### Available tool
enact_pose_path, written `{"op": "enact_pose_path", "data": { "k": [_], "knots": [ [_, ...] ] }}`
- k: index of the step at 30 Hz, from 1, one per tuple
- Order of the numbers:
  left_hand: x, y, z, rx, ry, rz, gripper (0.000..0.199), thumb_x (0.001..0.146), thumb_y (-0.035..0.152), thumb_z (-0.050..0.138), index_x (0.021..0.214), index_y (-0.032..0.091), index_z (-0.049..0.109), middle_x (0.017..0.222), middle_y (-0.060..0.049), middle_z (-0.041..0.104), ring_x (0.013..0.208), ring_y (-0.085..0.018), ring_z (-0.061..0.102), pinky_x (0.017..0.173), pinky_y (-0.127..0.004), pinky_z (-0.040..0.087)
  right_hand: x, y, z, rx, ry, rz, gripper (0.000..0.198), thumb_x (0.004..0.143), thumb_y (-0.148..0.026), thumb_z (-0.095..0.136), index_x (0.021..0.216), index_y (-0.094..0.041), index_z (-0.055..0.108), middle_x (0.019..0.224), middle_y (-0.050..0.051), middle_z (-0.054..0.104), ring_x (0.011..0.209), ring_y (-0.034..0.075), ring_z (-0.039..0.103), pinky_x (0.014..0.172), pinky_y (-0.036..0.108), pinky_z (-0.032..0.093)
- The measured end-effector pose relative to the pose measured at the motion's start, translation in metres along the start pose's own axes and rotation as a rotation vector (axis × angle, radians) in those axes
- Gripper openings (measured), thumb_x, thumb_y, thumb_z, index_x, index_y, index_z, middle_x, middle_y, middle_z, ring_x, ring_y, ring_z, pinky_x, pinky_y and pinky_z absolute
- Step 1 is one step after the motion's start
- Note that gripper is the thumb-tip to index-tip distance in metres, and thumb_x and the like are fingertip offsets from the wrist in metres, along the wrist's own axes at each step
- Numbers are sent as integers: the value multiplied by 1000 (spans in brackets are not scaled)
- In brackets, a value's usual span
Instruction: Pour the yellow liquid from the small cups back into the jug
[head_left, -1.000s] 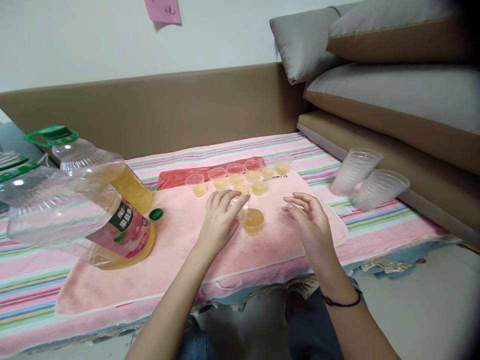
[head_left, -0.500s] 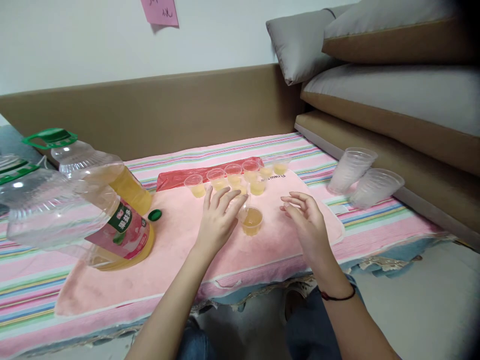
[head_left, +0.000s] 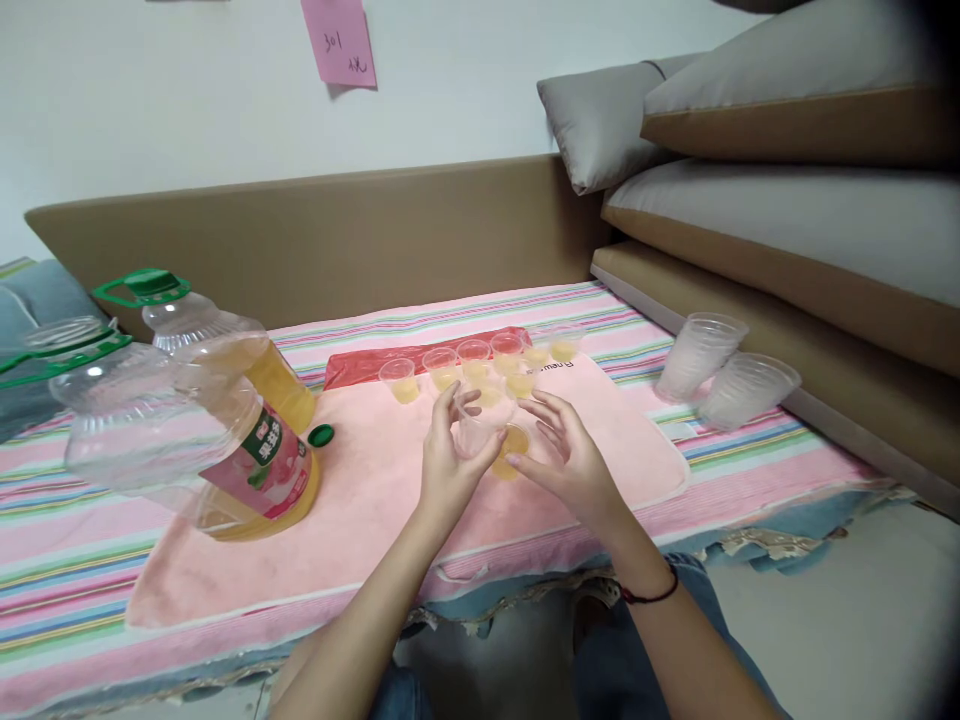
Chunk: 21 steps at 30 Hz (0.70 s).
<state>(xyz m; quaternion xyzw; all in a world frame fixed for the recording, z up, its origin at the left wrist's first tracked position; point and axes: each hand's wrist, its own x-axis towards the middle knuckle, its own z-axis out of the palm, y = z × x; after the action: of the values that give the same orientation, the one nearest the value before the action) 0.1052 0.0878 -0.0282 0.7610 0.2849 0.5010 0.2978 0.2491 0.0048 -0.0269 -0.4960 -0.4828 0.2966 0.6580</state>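
Head view: left hand [head_left: 451, 460] clasps a clear cup [head_left: 482, 412] (base hard to make out), right hand [head_left: 576, 462] with grip apart.

Over the soft pink towel [head_left: 360, 480], the left hand [head_left: 448, 458] holds a clear plastic cup [head_left: 474, 432], the right hand [head_left: 566, 462] curved beside it; a pink-labelled plastic bottle [head_left: 262, 465] sits at the left edge.

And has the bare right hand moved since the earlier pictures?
Yes: the bare right hand has moved left, ending nearer the small round green plastic cap lying on the pink cloth.
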Motion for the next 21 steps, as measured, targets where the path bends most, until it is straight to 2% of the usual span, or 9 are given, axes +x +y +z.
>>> {"op": "enact_pose_path", "data": {
  "k": [5,11,15,18,21],
  "knots": [
    [-6,-6,0,144,-19,127,76,79,29,73,142,25,30,135,-16,59,124,-30,60,104,-52,46,4,-6,3,19,-53,-105,82,73,-39,82,139,-27,34,145,12,46,141,25,38,121,52,24],
    [-13,-8,-2,353,-22,277,80,76,29,76,143,24,34,130,-15,63,118,-33,60,97,-52,48,7,-6,5,-36,-59,-150,83,72,-36,82,138,-24,33,127,10,58,130,25,49,118,50,30],
    [-13,-5,-3,349,-10,366,88,80,35,75,151,24,23,138,-17,57,124,-32,57,101,-52,46,3,-13,1,-101,-30,-202,78,75,-33,79,138,-23,34,127,11,59,130,25,50,117,49,31],
    [-10,-9,-4,337,23,372,97,80,46,74,154,23,16,150,-21,44,137,-35,44,110,-57,39,4,-28,-31,-191,130,-315,78,75,-35,78,138,-23,33,129,11,58,130,26,51,117,50,31],
    [-5,-23,-5,328,29,302,93,84,48,69,155,23,15,151,-21,41,141,-36,40,112,-60,37,10,-52,-95,-399,432,-424,82,72,-41,80,139,-22,35,132,11,58,130,26,51,117,49,29]
  ]
}}
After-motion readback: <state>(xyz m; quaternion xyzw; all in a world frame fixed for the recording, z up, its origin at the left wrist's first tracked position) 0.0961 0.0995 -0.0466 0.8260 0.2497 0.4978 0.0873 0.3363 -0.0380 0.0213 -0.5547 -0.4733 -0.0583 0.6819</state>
